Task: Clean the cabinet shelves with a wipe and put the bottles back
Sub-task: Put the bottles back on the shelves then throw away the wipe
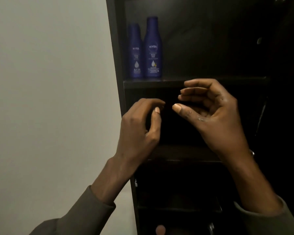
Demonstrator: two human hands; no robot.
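Your left hand (141,122) and right hand (209,107) hover loosely curled, holding nothing. Two blue bottles (145,50) stand touching on the upper shelf (210,82); likely light, smooth plastic, best gripped mid-body.

Pale plain wall (49,82) fills the left side, evenly lit, no marks. Small pink round thing (160,229) at the bottom edge, too blurred to identify. Shiny metal bit (210,226) just to its right, also unclear. Faint pale glint (258,41) in the dark upper right; thin metal strip (262,114) below it.
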